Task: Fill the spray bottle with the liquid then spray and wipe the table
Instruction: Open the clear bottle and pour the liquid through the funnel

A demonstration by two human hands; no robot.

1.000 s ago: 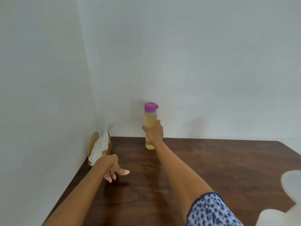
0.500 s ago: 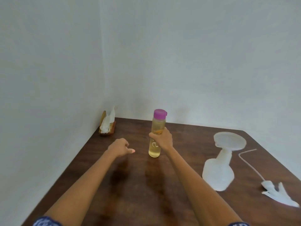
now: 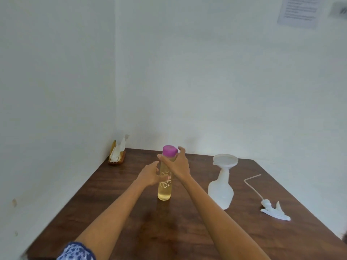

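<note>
since a moment ago the right hand (image 3: 176, 166) has slid up beneath the purple cap (image 3: 170, 151), fingers spread; the left hand (image 3: 150, 175) now holds the upright bottle (image 3: 165, 186), mid-table (image 3: 187, 231), cap up.

Both hands on yellow bottle (image 3: 164, 184), wooden table (image 3: 187, 231)

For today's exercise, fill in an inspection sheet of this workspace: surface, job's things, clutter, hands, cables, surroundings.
Surface: brown wooden table, set in a corner.
Job's things: yellow liquid bottle upright, purple cap on; white spray bottle with funnel in its neck; spray head lying apart with its tube.
Clutter: tissue holder in the corner.
Hands: left hand holds the liquid bottle; right hand spread at the cap.
Cables: nothing seen.
Surroundings: white walls, paper notice.
</note>
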